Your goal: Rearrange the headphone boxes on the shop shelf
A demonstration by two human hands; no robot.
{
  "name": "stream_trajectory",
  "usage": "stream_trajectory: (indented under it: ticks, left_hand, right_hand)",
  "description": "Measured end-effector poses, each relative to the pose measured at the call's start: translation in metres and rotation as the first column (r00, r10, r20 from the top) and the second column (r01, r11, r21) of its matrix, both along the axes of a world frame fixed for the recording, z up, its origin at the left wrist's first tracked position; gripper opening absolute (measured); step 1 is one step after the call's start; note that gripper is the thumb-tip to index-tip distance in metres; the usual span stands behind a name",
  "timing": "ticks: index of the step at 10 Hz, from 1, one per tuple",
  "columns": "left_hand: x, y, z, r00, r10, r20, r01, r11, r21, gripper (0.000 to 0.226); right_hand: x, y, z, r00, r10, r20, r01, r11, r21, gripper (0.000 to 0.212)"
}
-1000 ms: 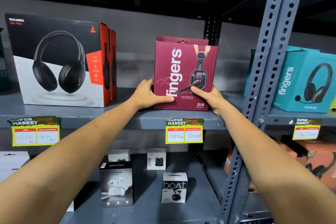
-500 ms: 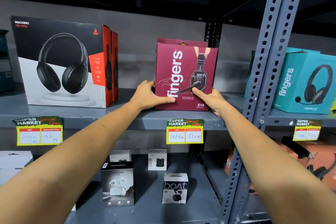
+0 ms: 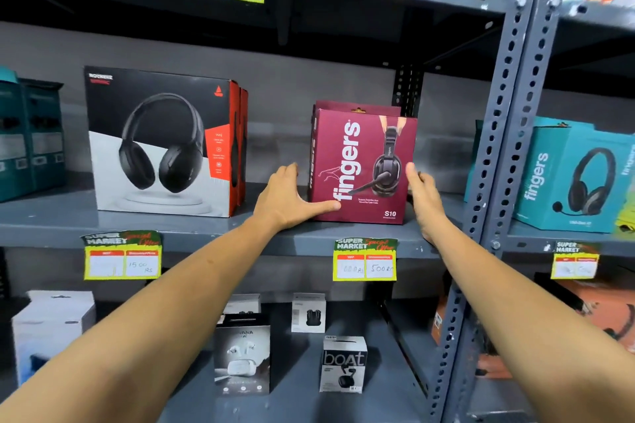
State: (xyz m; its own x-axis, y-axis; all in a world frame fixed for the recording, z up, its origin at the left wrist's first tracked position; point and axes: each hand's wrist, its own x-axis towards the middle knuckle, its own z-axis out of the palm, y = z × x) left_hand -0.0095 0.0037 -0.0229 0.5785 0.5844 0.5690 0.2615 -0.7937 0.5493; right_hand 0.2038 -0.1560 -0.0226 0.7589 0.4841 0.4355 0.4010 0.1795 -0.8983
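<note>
So the maroon box (image 3: 364, 165) stands upright mid-shelf (image 3: 206, 227), printed front facing me, squarely between my hands. My left hand (image 3: 292, 199) lies flat on its left side, thumb across the lower front. My right hand (image 3: 424, 196) is open at the right edge; can't tell if it's touching.

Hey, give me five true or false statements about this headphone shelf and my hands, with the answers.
1. The maroon box shares a shelf with the black-and-red box. True.
2. The left hand has its thumb on the maroon box's front. True.
3. The teal box stands left of the maroon box. False: it stands to the right, past the upright.
4. The boat box sits on the top shelf. False: it is on the shelf below.
5. A second maroon box stands behind the first. True.
</note>
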Motion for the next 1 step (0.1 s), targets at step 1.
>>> stream_trajectory:
  ticks: [1]
  left_hand:
    - [-0.031,-0.0022,0.0058,0.996,0.009,0.087,-0.021,0.99,0.136,0.118]
  right_hand:
    - [-0.0217,-0.0073,-0.0037,0.942,-0.289,0.168,0.292,0.956,0.008,0.069]
